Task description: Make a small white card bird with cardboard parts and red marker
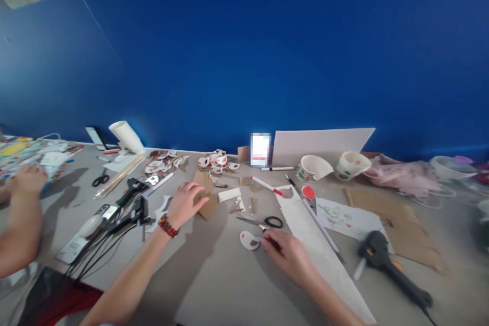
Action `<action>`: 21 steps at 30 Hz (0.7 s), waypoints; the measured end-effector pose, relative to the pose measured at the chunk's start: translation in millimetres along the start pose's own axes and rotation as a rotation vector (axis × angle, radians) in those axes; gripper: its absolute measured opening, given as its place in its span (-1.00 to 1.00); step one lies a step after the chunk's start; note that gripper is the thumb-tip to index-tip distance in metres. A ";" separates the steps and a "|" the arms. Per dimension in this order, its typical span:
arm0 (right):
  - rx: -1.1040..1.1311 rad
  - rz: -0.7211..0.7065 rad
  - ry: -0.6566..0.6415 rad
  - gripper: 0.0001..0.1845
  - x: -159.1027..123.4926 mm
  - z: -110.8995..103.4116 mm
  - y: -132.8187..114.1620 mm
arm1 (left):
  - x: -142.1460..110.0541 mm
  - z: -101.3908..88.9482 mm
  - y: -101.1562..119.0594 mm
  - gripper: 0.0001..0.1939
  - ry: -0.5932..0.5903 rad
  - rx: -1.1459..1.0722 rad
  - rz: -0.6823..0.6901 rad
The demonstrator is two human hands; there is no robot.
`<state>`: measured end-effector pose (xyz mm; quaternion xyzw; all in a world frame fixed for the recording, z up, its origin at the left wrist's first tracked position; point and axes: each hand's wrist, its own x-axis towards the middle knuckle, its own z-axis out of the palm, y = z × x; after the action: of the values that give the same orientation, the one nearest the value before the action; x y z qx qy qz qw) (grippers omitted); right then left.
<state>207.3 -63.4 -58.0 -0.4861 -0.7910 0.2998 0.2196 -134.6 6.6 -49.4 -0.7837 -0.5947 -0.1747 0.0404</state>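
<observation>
In the head view my right hand pinches the right edge of a small rounded white paper cutout with a red spot and a brown patch. Just behind that hand lies a pair of scissors, blades pointing left. My left hand, with a beaded bracelet at the wrist, hovers over or touches pieces of brown cardboard, fingers apart. Similar cutouts sit in two heaps, one heap beyond the left hand and another heap farther left. Small paper scraps lie between the hands.
Glue guns with cables and a power strip lie left; another glue gun lies right. Paper strips, markers, a drawing and cardboard cover the right. A blue partition closes the back. Another person's arm reaches in at left.
</observation>
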 end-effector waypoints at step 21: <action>-0.024 -0.005 0.009 -0.70 1.0 3.7 6.8 | 2.5 3.9 -18.3 -0.41 -0.061 -0.024 -0.260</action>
<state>208.8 -61.1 -65.4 -0.4883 -0.7947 0.2872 0.2181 -150.5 15.2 -54.9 -0.7055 -0.6900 -0.1618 -0.0102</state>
